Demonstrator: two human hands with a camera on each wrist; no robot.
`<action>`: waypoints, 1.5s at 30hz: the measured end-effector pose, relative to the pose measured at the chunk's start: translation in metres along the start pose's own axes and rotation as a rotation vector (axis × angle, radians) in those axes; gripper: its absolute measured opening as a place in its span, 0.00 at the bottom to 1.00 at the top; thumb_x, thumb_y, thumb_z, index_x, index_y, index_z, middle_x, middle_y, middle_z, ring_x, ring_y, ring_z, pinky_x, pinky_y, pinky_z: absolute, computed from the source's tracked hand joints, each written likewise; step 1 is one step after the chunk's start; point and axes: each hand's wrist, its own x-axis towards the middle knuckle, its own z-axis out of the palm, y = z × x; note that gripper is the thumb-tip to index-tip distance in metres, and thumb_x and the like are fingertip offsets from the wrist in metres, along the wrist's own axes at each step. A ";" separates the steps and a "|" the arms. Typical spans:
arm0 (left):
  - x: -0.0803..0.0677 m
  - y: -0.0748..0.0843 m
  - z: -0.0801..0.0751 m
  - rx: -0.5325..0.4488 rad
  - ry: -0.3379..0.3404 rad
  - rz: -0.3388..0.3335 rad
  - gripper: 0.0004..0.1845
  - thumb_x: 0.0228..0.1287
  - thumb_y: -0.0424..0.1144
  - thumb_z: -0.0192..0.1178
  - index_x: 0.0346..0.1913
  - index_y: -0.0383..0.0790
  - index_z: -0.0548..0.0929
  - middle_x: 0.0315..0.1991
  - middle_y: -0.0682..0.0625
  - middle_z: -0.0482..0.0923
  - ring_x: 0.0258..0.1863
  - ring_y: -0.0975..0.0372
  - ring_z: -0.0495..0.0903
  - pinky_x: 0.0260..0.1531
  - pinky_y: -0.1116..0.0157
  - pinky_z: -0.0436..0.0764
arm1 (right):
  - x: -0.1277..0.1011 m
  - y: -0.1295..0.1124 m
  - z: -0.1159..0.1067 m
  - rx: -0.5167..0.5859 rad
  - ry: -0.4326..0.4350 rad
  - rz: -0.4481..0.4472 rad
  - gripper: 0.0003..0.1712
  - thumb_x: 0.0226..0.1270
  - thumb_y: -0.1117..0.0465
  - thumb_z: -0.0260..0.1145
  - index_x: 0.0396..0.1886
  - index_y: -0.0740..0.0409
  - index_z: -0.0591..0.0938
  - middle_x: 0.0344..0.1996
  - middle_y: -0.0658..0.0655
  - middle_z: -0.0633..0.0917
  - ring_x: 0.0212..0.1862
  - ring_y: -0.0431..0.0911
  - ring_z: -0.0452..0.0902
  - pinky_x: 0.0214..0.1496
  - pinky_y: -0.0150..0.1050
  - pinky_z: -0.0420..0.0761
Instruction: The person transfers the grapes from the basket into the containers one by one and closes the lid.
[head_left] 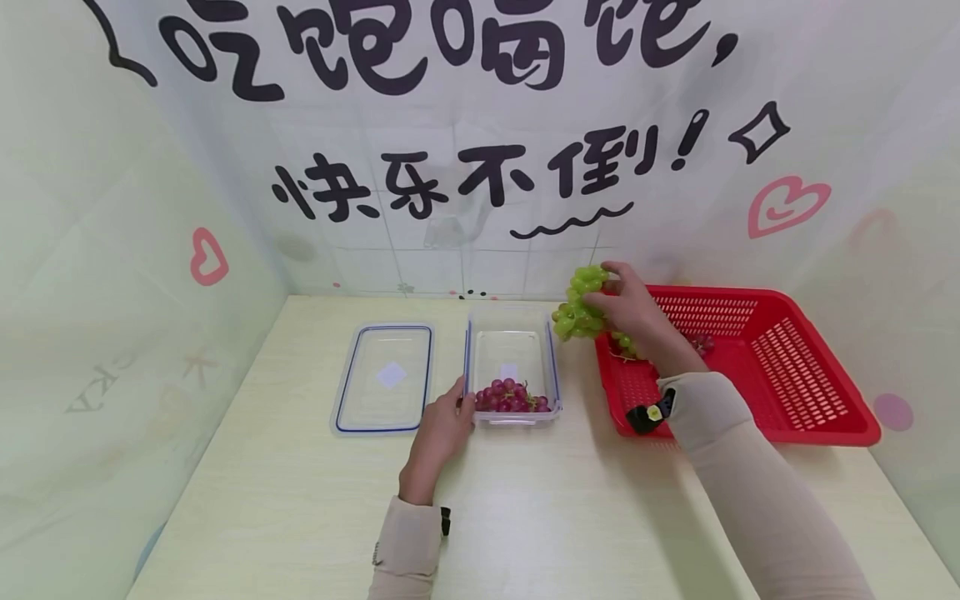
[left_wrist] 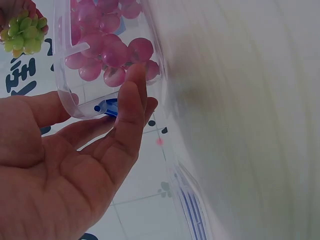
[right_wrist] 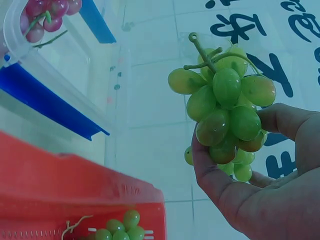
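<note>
- As the head view looks down on the pale desk (head_left: pixel 525 517), the right hand (head_left: pixel 630 308) holds a bunch of green grapes (head_left: pixel 579 307) in the air, between the clear container (head_left: pixel 512 367) and the red basket (head_left: pixel 750 367); its fingers are curled round the bunch. The left hand (head_left: pixel 442 429) rests against the near left corner of the container, fingers straight and close together, gripping nothing. Red grapes (head_left: pixel 510 397) lie in the container's near end. The container's lid (head_left: pixel 384 379) lies flat on the desk just left of it. A few more green grapes (head_left: pixel 624 342) and a small dark cluster sit in the basket, which stands at the right of the desk. Black lettering and pink hearts cover the wall (head_left: pixel 480 125) behind.
- In the left wrist view, the left hand (left_wrist: pixel 65 165) is seen palm-side, its straight fingers (left_wrist: pixel 131 107) laid against the clear container (left_wrist: pixel 67 95) at the corner by a blue clip; the red grapes (left_wrist: pixel 107 47) press against the wall inside. The green grapes (left_wrist: pixel 24 34) show small at the top left.
- In the right wrist view, the right hand (right_wrist: pixel 260 185) cups the green grapes (right_wrist: pixel 225 110) from below, stem up, fingers and thumb wrapped about the lower berries. The red basket (right_wrist: pixel 60 195), with loose green grapes inside, lies below, and the container's blue-edged rim (right_wrist: pixel 45 97) with red grapes (right_wrist: pixel 45 15) stands at the upper left.
</note>
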 end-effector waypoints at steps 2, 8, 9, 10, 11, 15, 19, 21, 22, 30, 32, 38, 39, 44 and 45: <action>0.000 0.000 0.000 -0.001 0.002 -0.002 0.28 0.78 0.43 0.47 0.74 0.35 0.63 0.36 0.45 0.84 0.26 0.62 0.79 0.30 0.63 0.74 | 0.000 -0.001 0.005 0.008 -0.004 0.001 0.44 0.75 0.59 0.59 0.80 0.50 0.45 0.76 0.64 0.57 0.67 0.59 0.68 0.63 0.52 0.75; 0.000 -0.001 0.001 -0.007 -0.001 -0.006 0.28 0.78 0.43 0.47 0.74 0.35 0.63 0.38 0.44 0.84 0.27 0.62 0.78 0.29 0.63 0.74 | 0.003 -0.001 0.017 0.054 -0.030 -0.013 0.43 0.75 0.60 0.59 0.80 0.53 0.45 0.77 0.63 0.57 0.66 0.58 0.69 0.63 0.51 0.76; 0.000 -0.001 0.001 -0.007 -0.002 -0.006 0.28 0.78 0.43 0.47 0.74 0.35 0.63 0.38 0.44 0.85 0.27 0.62 0.78 0.29 0.64 0.74 | 0.003 -0.001 0.019 0.059 -0.035 -0.017 0.43 0.75 0.60 0.59 0.80 0.53 0.46 0.76 0.63 0.57 0.66 0.58 0.69 0.63 0.51 0.76; 0.000 -0.001 0.001 -0.009 -0.003 -0.008 0.28 0.78 0.43 0.47 0.74 0.35 0.63 0.38 0.44 0.84 0.27 0.62 0.78 0.29 0.64 0.74 | 0.004 0.000 0.021 0.057 -0.041 -0.022 0.43 0.75 0.60 0.59 0.79 0.54 0.46 0.76 0.63 0.57 0.66 0.59 0.69 0.63 0.51 0.76; 0.000 -0.001 0.001 -0.009 -0.004 -0.008 0.28 0.78 0.43 0.47 0.74 0.35 0.63 0.38 0.44 0.84 0.27 0.62 0.78 0.30 0.64 0.74 | 0.004 0.000 0.023 0.056 -0.048 -0.029 0.42 0.74 0.60 0.59 0.79 0.54 0.47 0.76 0.63 0.58 0.66 0.59 0.69 0.62 0.51 0.76; 0.000 0.000 0.001 -0.016 -0.002 -0.006 0.28 0.78 0.43 0.47 0.74 0.35 0.63 0.39 0.43 0.85 0.27 0.61 0.79 0.29 0.64 0.74 | 0.008 0.002 0.030 0.059 -0.071 -0.039 0.41 0.74 0.61 0.59 0.79 0.54 0.49 0.75 0.63 0.59 0.64 0.59 0.71 0.60 0.51 0.78; 0.000 0.000 0.000 -0.017 0.000 -0.004 0.28 0.78 0.43 0.47 0.74 0.35 0.63 0.40 0.42 0.85 0.27 0.62 0.80 0.30 0.64 0.75 | 0.011 0.003 0.036 0.062 -0.085 -0.026 0.41 0.75 0.60 0.59 0.79 0.53 0.49 0.75 0.63 0.58 0.63 0.59 0.71 0.60 0.51 0.78; -0.001 0.000 0.000 -0.018 -0.001 -0.005 0.28 0.78 0.43 0.47 0.74 0.35 0.63 0.42 0.42 0.85 0.28 0.62 0.80 0.30 0.63 0.76 | 0.012 0.003 0.040 0.063 -0.086 -0.019 0.41 0.75 0.60 0.59 0.79 0.52 0.49 0.76 0.63 0.58 0.64 0.58 0.71 0.61 0.51 0.77; -0.001 0.000 0.000 -0.019 -0.002 -0.005 0.28 0.78 0.43 0.47 0.74 0.35 0.63 0.42 0.41 0.85 0.28 0.62 0.80 0.30 0.63 0.76 | 0.012 0.003 0.041 0.059 -0.085 -0.018 0.41 0.75 0.60 0.59 0.79 0.52 0.48 0.76 0.62 0.57 0.64 0.58 0.71 0.62 0.51 0.77; -0.001 0.001 -0.001 -0.023 -0.005 -0.006 0.28 0.78 0.43 0.47 0.74 0.35 0.63 0.44 0.40 0.85 0.28 0.61 0.81 0.31 0.63 0.77 | 0.014 0.003 0.055 0.051 -0.088 -0.011 0.42 0.75 0.61 0.58 0.80 0.51 0.46 0.77 0.62 0.55 0.67 0.60 0.69 0.62 0.53 0.76; -0.002 0.001 -0.001 -0.023 -0.005 -0.011 0.28 0.78 0.43 0.47 0.74 0.34 0.64 0.43 0.41 0.85 0.28 0.62 0.81 0.30 0.63 0.76 | 0.015 0.003 0.057 0.034 -0.094 0.001 0.42 0.76 0.61 0.58 0.80 0.51 0.46 0.77 0.62 0.55 0.68 0.60 0.68 0.63 0.54 0.75; -0.001 0.001 -0.002 -0.015 -0.006 -0.025 0.28 0.78 0.44 0.48 0.74 0.35 0.64 0.44 0.41 0.85 0.28 0.62 0.80 0.31 0.63 0.76 | 0.019 0.005 0.065 0.053 -0.097 0.039 0.42 0.75 0.61 0.58 0.80 0.51 0.46 0.78 0.61 0.55 0.71 0.59 0.65 0.64 0.53 0.74; -0.001 0.001 -0.002 -0.015 -0.007 -0.027 0.28 0.78 0.44 0.48 0.74 0.35 0.64 0.45 0.41 0.85 0.28 0.62 0.80 0.31 0.63 0.76 | 0.020 0.006 0.066 0.064 -0.098 0.043 0.42 0.75 0.62 0.58 0.80 0.51 0.46 0.78 0.60 0.55 0.71 0.59 0.65 0.65 0.53 0.74; 0.000 0.001 -0.002 -0.025 -0.009 -0.026 0.28 0.78 0.44 0.48 0.74 0.35 0.64 0.47 0.40 0.84 0.29 0.62 0.81 0.32 0.63 0.78 | 0.024 0.009 0.074 0.121 -0.100 0.063 0.40 0.75 0.62 0.58 0.79 0.51 0.49 0.78 0.58 0.55 0.70 0.57 0.66 0.66 0.52 0.72; 0.000 0.001 -0.002 -0.028 -0.011 -0.023 0.28 0.78 0.44 0.48 0.74 0.35 0.64 0.47 0.40 0.84 0.29 0.62 0.82 0.32 0.62 0.78 | 0.024 0.009 0.075 0.125 -0.100 0.068 0.40 0.75 0.61 0.58 0.79 0.51 0.49 0.78 0.58 0.56 0.70 0.57 0.66 0.67 0.52 0.72</action>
